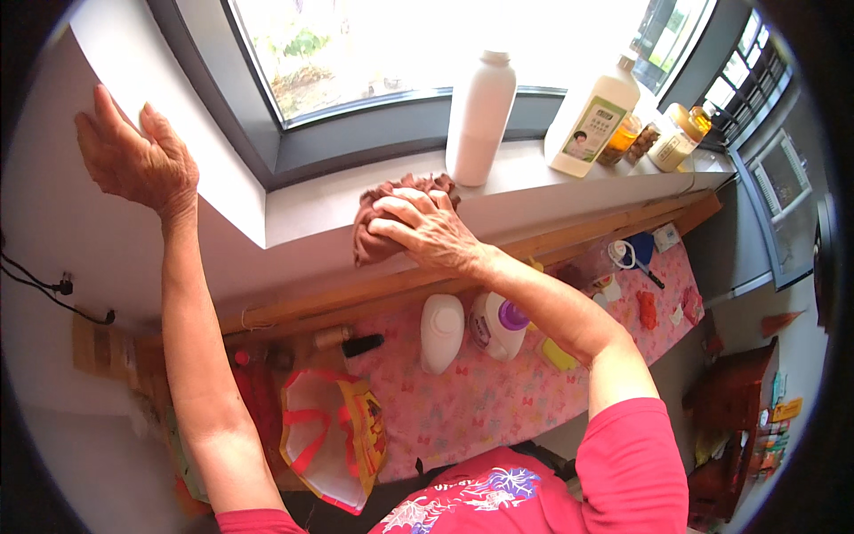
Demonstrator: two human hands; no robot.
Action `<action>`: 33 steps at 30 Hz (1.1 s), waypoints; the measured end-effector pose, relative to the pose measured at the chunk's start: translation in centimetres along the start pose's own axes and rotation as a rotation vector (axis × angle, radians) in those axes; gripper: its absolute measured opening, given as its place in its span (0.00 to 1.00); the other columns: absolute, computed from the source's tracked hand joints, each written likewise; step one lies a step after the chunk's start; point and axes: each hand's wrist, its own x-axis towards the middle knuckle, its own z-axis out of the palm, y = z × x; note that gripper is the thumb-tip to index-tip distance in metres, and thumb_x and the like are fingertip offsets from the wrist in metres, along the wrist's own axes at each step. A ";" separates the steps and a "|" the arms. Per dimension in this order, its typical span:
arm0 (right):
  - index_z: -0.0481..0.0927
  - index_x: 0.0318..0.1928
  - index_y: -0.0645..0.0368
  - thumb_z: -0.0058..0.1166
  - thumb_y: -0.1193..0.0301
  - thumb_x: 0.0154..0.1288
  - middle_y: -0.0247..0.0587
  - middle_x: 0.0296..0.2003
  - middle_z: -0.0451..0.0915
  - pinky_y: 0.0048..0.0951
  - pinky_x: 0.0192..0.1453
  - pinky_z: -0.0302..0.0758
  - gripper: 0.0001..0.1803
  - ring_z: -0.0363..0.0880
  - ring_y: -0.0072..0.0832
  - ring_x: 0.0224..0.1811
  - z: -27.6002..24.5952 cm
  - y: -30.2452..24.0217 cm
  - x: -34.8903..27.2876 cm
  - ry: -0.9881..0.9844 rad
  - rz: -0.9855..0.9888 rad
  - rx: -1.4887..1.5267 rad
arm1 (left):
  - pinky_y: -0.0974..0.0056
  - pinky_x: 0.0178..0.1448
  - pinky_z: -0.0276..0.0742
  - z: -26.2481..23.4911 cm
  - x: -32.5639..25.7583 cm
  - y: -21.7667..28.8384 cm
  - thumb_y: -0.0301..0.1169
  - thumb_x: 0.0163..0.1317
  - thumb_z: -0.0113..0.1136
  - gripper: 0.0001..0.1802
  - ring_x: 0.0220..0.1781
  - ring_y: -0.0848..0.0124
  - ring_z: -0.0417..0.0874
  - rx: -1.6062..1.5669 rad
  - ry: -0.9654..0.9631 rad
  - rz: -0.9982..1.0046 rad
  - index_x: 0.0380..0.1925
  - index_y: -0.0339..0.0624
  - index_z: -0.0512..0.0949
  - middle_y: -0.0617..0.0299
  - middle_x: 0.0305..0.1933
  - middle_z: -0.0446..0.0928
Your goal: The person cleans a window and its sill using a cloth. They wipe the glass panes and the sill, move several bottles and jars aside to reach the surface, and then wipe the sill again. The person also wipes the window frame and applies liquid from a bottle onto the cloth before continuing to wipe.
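My right hand (427,227) is closed over a bunched brown cloth (378,236), which presses on the white window sill (298,214) at its front edge. Just right of the cloth a tall white bottle (480,125) stands on the sill. My left hand (138,160) is raised at the far left, against the edge of the white window recess. Its fingers are apart and nothing is in them; whether the palm touches the wall is hard to tell.
Farther right on the sill stand a labelled white jug (592,120) and several jars (672,138). Below, a pink patterned table (480,400) bears a white bottle (442,334), a purple-capped bottle (498,325) and a knife (652,276). An open bag (334,436) sits at its left. A plug (62,285) hangs by the wall.
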 end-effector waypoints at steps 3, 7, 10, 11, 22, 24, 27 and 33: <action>0.75 0.52 0.44 0.53 0.71 0.57 0.33 0.58 0.67 0.43 0.57 0.61 0.20 0.62 0.35 0.64 -1.9 0.8 -2.4 -0.069 0.038 0.032 | 0.46 0.56 0.69 -0.1 -0.2 -0.1 0.46 0.71 0.42 0.27 0.61 0.51 0.70 0.041 -0.022 0.020 0.67 0.50 0.60 0.45 0.61 0.66; 0.75 0.49 0.57 0.48 0.83 0.54 0.45 0.43 0.78 0.41 0.60 0.67 0.20 0.72 0.46 0.50 -4.4 3.7 -8.6 -0.192 0.301 0.303 | 0.43 0.60 0.68 0.3 -0.2 0.2 0.44 0.73 0.39 0.26 0.63 0.49 0.68 0.078 0.038 0.053 0.68 0.51 0.58 0.41 0.63 0.63; 0.76 0.49 0.61 0.46 0.83 0.54 0.52 0.42 0.79 0.45 0.56 0.71 0.20 0.74 0.49 0.45 -7.9 5.4 -10.6 0.093 0.512 0.323 | 0.41 0.64 0.64 -0.2 -0.8 0.1 0.37 0.71 0.45 0.29 0.66 0.45 0.65 0.101 -0.022 0.020 0.70 0.49 0.54 0.38 0.64 0.61; 0.76 0.48 0.61 0.47 0.82 0.57 0.52 0.42 0.79 0.46 0.54 0.71 0.18 0.74 0.49 0.47 -9.1 5.8 -10.2 0.134 0.629 0.326 | 0.42 0.65 0.64 -0.7 -0.7 0.4 0.35 0.70 0.47 0.30 0.67 0.44 0.64 0.108 -0.036 0.007 0.71 0.49 0.53 0.37 0.65 0.61; 0.73 0.56 0.47 0.51 0.71 0.60 0.43 0.47 0.76 0.52 0.52 0.67 0.22 0.72 0.46 0.50 -5.5 10.1 -5.5 0.059 0.635 -0.171 | 0.49 0.74 0.54 -4.8 -6.4 20.5 0.38 0.55 0.68 0.43 0.72 0.53 0.55 -0.580 -0.522 -0.424 0.66 0.34 0.58 0.48 0.67 0.55; 0.74 0.55 0.46 0.51 0.73 0.60 0.42 0.48 0.76 0.50 0.51 0.69 0.21 0.73 0.45 0.49 -6.2 9.6 -7.1 0.090 0.495 -0.156 | 0.49 0.72 0.57 -4.4 -8.2 25.3 0.43 0.50 0.72 0.48 0.69 0.52 0.60 -0.762 -0.628 -0.593 0.65 0.32 0.57 0.43 0.64 0.59; 0.75 0.55 0.44 0.53 0.75 0.58 0.41 0.48 0.76 0.43 0.49 0.72 0.23 0.72 0.45 0.48 -6.8 9.0 -10.0 0.188 0.383 -0.120 | 0.51 0.66 0.65 -2.8 -9.0 31.1 0.46 0.43 0.77 0.57 0.64 0.50 0.67 -0.932 -0.749 -0.925 0.65 0.29 0.55 0.39 0.60 0.64; 0.71 0.58 0.52 0.46 0.87 0.59 0.46 0.46 0.74 0.36 0.50 0.76 0.27 0.76 0.40 0.46 -9.9 7.3 -12.2 0.429 0.549 0.712 | 0.54 0.53 0.77 -1.3 -8.8 34.1 0.38 0.41 0.79 0.43 0.49 0.55 0.80 -0.892 -0.665 -1.112 0.53 0.36 0.63 0.47 0.47 0.75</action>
